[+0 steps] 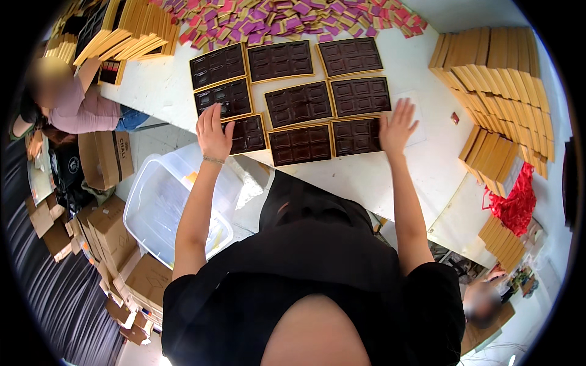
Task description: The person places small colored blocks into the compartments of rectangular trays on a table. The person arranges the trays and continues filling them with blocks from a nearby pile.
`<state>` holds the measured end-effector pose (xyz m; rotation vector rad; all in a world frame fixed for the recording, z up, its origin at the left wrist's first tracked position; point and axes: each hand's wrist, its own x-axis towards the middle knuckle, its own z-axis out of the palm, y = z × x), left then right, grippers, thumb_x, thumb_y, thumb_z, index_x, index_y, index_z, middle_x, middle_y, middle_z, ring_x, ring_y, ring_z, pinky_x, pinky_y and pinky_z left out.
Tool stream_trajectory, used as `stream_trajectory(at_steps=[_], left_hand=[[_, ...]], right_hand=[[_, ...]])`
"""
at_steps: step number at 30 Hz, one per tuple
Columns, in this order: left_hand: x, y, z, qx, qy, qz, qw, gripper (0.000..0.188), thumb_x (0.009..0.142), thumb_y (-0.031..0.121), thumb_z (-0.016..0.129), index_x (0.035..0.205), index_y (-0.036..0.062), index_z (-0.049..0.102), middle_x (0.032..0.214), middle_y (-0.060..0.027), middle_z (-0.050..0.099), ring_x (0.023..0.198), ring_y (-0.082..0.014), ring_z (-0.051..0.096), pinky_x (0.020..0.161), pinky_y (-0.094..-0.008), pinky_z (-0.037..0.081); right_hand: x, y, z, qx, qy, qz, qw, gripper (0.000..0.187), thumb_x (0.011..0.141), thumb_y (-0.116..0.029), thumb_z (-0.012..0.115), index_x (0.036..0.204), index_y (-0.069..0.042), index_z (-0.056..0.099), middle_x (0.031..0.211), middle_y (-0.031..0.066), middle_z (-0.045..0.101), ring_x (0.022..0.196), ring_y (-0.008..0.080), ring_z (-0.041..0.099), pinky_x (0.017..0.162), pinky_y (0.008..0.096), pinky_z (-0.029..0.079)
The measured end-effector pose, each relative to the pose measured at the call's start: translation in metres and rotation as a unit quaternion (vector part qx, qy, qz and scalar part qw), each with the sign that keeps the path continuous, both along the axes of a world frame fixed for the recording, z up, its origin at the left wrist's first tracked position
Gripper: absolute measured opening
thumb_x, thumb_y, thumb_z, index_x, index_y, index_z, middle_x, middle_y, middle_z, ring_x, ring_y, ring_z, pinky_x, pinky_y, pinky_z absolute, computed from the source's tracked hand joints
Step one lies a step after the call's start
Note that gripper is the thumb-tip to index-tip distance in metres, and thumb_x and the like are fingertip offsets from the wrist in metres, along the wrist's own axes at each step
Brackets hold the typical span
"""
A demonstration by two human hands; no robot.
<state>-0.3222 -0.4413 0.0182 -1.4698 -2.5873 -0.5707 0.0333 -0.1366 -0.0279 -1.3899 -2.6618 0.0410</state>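
Observation:
Shallow gold-edged boxes with dark brown moulded compartment inserts lie flat on the white table in three rough rows, some slightly askew. My left hand rests with fingers stretched out on the near-left box, covering its left part; its fingertips reach the box behind it. Beside the near-right box, my right hand lies with fingers spread and pointing away from me. Its thumb side is against that box's right end. Neither hand grasps anything.
Many small purple, pink and gold pieces cover the table's far edge. Stacked gold boxes stand at right and far left, near a red cloth. A clear plastic bin sits lower left. One person works at left; another is lower right.

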Motion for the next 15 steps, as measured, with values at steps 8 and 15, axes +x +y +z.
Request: stream_trajectory(at_steps=[8,15], left_hand=[[0.061,0.183,0.007,0.001,-0.075,-0.128,0.989,0.066,0.089,0.048,0.055,0.138,0.0058,0.042,0.145,-0.0124,0.041,0.136,-0.0337,0.032,0.109,-0.0565,0.022],[0.108,0.310,-0.004,-0.220,-0.025,-0.250,0.943,0.090,0.075,0.075,0.054,0.150,0.0343,0.024,0.160,-0.0079,0.008,0.145,-0.0387,0.005,0.102,-0.0773,0.008]], right_hand=[[0.135,0.029,-0.027,-0.039,-0.038,-0.199,0.978,0.062,0.095,-0.036,0.050,0.148,-0.011,0.029,0.155,0.0142,0.023,0.144,0.0315,0.018,0.108,0.0635,0.018],[-0.033,0.173,0.007,0.006,0.232,0.075,0.970,0.040,0.084,-0.006,0.061,0.123,-0.005,0.056,0.131,0.0133,0.054,0.118,0.0334,0.052,0.099,0.0393,0.044]])
